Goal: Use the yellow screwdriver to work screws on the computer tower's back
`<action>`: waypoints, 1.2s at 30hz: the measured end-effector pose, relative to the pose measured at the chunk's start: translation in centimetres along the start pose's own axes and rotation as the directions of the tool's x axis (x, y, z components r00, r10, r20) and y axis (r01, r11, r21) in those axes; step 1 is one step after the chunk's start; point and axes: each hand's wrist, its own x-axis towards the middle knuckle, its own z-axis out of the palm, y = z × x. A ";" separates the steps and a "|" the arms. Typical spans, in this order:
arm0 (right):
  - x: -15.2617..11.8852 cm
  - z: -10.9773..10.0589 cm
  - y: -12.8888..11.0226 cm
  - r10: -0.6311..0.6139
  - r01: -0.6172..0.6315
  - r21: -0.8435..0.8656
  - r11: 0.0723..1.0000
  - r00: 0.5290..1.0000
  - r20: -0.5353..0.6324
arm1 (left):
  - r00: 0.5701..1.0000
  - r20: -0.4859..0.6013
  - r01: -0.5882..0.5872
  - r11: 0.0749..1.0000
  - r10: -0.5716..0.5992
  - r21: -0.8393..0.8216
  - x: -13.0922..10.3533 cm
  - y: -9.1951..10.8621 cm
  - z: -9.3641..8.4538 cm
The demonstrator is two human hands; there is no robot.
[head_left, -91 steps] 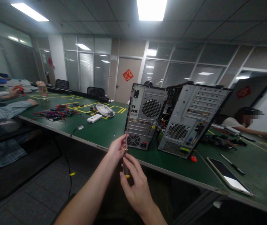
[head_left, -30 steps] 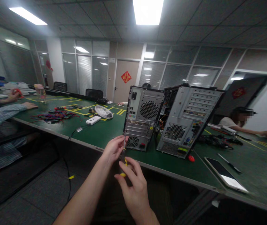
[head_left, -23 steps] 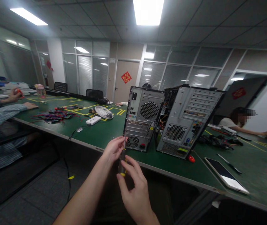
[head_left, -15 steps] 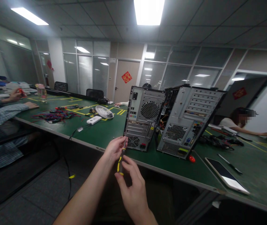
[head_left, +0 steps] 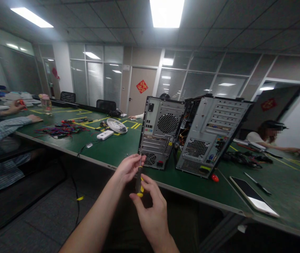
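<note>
A screwdriver (head_left: pixel 140 181) with a black and yellow handle points away from me. Thumb and fingers of my right hand (head_left: pixel 152 205) hold its handle near the butt end. My left hand (head_left: pixel 128 168) has its fingers closed round the metal shaft, close to the tip. The tip is at the lower left corner of a computer case (head_left: pixel 155 140), partly covered by my left fingers; any screw there is too small to make out. The case stands upright on the green table, its rear panel with fan grilles and ports facing me.
A second computer case (head_left: pixel 205 137) stands close on the right, with an orange-red object (head_left: pixel 214 178) at its foot. Right of it lie a phone (head_left: pixel 253 196), a pen-like tool (head_left: pixel 257 183) and black cables (head_left: pixel 247 159). Coloured wires (head_left: pixel 60 130) lie left. Other people sit around the table.
The screwdriver's handle has turned, its yellow stripe passing from the left to the right side. Its butt end has shifted slightly right with my right fingers. The cases stay put.
</note>
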 end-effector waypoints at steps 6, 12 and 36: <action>0.0 -0.2 -0.1 -0.022 0.022 0.004 1.000 0.999 0.043 | 0.998 0.004 -0.064 0.990 0.064 0.125 0.3 -0.2 -0.3; -0.3 -1.0 -0.8 0.020 -0.014 -0.041 0.999 0.985 0.172 | 0.815 0.052 -0.476 0.615 0.577 0.629 1.5 -1.0 -2.0; 2.1 0.3 1.2 -0.049 0.054 -0.436 0.898 0.999 0.022 | 0.843 0.174 -0.340 0.253 0.509 0.906 4.0 -2.3 0.6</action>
